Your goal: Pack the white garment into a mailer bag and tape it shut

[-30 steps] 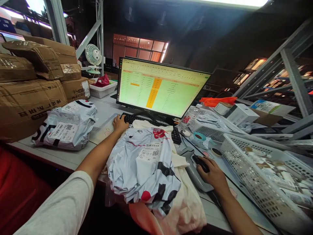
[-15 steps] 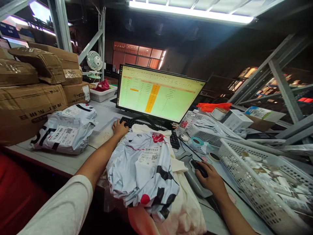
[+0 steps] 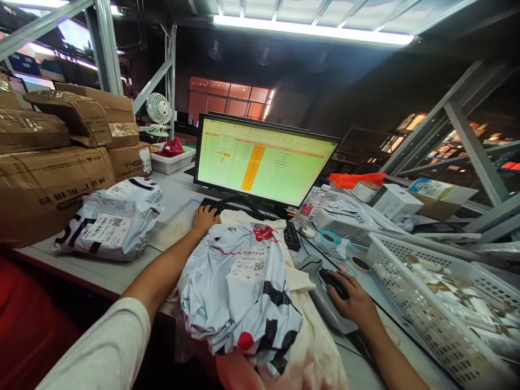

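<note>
glossy crinkled plastic mailer (image 3: pixel 239 287)

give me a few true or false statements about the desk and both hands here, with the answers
1. The right hand rests on a black mouse. True.
2. The left hand lifts the grey parcel. False: it sits on the black keyboard, and the parcel lies on the desk edge.
3. The monitor shows a green table with an orange column. True.
4. The monitor is switched off. False: it is lit.
5. A white fan stands behind the cardboard boxes. True.
</note>
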The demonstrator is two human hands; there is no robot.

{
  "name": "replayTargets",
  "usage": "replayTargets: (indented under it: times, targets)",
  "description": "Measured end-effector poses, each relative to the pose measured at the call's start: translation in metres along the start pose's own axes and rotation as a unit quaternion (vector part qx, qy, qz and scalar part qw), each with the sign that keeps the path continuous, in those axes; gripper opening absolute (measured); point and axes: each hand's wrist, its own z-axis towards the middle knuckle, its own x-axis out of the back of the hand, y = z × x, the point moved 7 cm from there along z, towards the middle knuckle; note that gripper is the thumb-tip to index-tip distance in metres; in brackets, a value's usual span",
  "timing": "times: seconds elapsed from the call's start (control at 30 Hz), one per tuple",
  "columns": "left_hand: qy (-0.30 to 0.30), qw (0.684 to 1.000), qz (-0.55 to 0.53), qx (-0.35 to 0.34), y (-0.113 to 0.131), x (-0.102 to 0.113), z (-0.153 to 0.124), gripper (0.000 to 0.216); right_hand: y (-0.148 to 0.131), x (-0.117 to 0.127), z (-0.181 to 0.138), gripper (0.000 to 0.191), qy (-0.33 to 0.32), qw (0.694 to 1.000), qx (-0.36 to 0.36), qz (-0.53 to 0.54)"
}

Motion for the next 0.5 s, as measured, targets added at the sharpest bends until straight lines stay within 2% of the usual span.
replayTargets:
  times: [0.5]
  targets:
    - [-0.042, 0.999, 0.025, -0.024, 0.0051, -0.0074, -0.0019, 0.050, -0.0027, 0.0016, 0.0017, 0.044, -0.003, 1.000, -0.003, 0.004]
